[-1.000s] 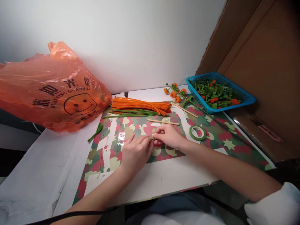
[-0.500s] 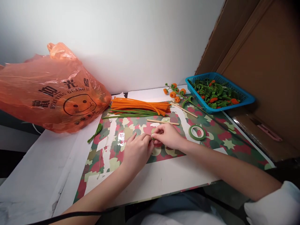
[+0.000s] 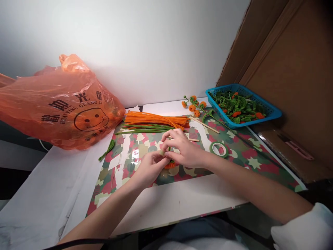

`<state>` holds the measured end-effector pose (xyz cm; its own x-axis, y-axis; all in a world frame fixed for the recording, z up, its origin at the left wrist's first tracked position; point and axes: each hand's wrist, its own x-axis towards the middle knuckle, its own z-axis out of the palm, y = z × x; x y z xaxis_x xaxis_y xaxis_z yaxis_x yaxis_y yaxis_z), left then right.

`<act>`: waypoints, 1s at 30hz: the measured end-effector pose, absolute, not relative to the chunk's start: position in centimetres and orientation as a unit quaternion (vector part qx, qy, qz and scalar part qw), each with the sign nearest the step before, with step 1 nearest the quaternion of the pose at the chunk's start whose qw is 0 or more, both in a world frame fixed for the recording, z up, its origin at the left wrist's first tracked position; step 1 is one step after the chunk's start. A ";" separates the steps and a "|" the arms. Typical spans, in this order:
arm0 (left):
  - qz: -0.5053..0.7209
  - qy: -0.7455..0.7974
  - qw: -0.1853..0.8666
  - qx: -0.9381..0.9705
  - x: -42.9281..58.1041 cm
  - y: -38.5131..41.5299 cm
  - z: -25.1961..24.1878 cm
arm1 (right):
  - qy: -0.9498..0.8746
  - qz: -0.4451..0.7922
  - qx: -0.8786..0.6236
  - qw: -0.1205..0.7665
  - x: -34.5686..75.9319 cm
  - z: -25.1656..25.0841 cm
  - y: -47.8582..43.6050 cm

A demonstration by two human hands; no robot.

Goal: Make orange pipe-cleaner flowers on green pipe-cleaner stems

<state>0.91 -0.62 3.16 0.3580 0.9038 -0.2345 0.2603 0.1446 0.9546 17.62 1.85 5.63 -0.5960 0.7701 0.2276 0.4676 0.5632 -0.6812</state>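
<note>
In the head view, just below the middle of the frame, the left hand [image 3: 149, 166] and the right hand [image 3: 183, 149] meet over a patterned mat [image 3: 234, 152]. A small orange-and-green piece [image 3: 169, 164] sits between them. The left fingertips pinch it narrowly from the left. The right hand closes on it from above and the right, with its index finger lifted clear. Most of the piece is hidden under the right palm, and only its orange underside and a bit of green show. Above the hands lie a bundle of orange pipe cleaners [image 3: 156, 119] and some green pipe cleaners [image 3: 145, 128], and a wooden stick [image 3: 194, 140] pokes out beside the right hand. A green tape roll [image 3: 219, 149] lies to the right, and a blue basket [image 3: 270, 113] is at the upper right. An orange plastic bag [image 3: 59, 107] fills the left of the frame.
</note>
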 end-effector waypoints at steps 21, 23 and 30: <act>0.298 0.451 -0.224 0.811 1.2 0.3 4.2 | -0.629 0.460 -0.501 0.378 16.9 5.4 1.2; 0.292 0.458 -0.232 0.807 1.2 0.6 4.5 | -0.623 0.469 -0.478 0.406 16.4 5.2 1.7; 0.311 0.458 -0.228 0.801 0.8 1.1 5.0 | -0.562 0.583 -0.437 0.391 16.7 5.0 2.8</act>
<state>0.85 1.11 4.97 0.3872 0.5920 0.7068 0.8755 -0.4765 -0.0805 16.73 2.80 5.00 -0.3125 0.9474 -0.0694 0.0348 -0.0616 -0.9975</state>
